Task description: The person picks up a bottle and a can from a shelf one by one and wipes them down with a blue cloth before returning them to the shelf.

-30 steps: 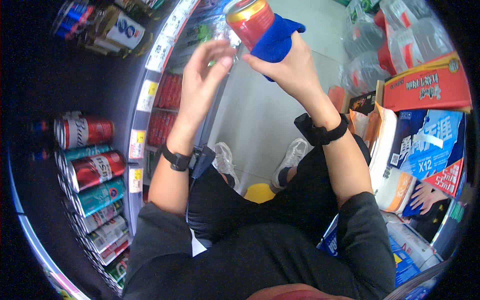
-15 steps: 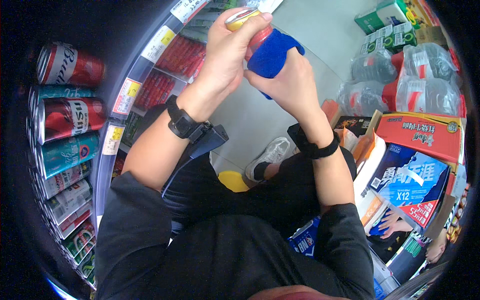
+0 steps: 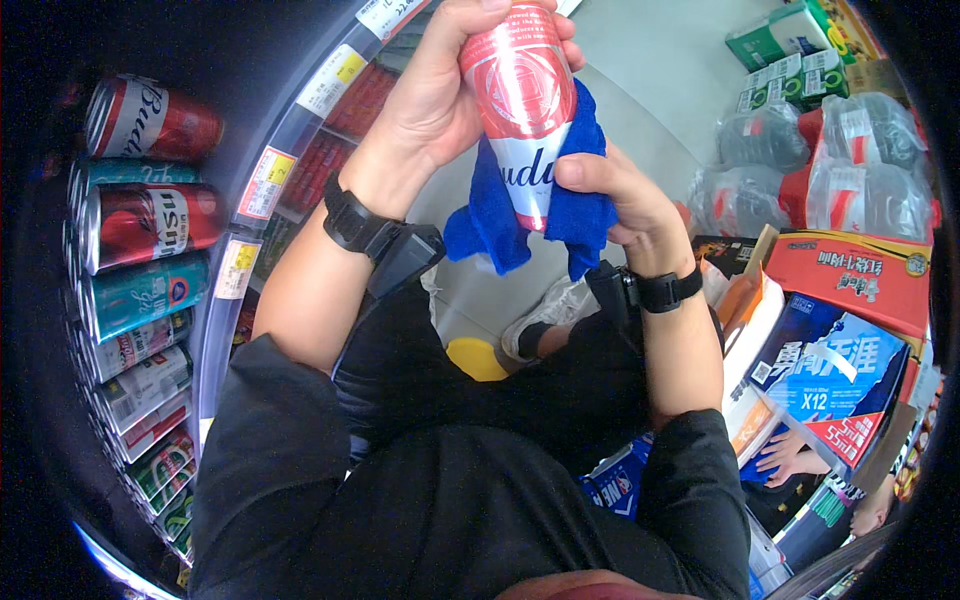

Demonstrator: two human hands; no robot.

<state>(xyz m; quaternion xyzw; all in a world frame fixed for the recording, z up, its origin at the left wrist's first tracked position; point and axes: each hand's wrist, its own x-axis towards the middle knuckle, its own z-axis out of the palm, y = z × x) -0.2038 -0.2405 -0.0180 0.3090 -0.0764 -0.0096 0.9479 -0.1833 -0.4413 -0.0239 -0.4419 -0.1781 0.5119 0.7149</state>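
Note:
A tall red and white drink can [image 3: 520, 95] is held up in front of me, its printed side facing me. My left hand [image 3: 430, 110] wraps round its upper part, with fingertips showing on the far side. A blue cloth [image 3: 490, 235] lies behind and around the can's lower half, its ends hanging down. My right hand [image 3: 630, 195] is closed on the cloth and presses it to the can's lower right side, thumb in front. Black straps with small devices sit on both wrists.
On the left, a shelf holds a column of cans [image 3: 150, 220] behind a rail with price tags [image 3: 265, 182]. Wrapped bottles [image 3: 850, 195], a red carton [image 3: 850, 270] and a blue carton [image 3: 830, 360] stack up on the right. Another person's hand [image 3: 790, 458] shows at lower right.
The can has turned and tipped so its printed side shows instead of its end. The cloth has opened out and hangs lower, and my right hand has come down nearer to me.

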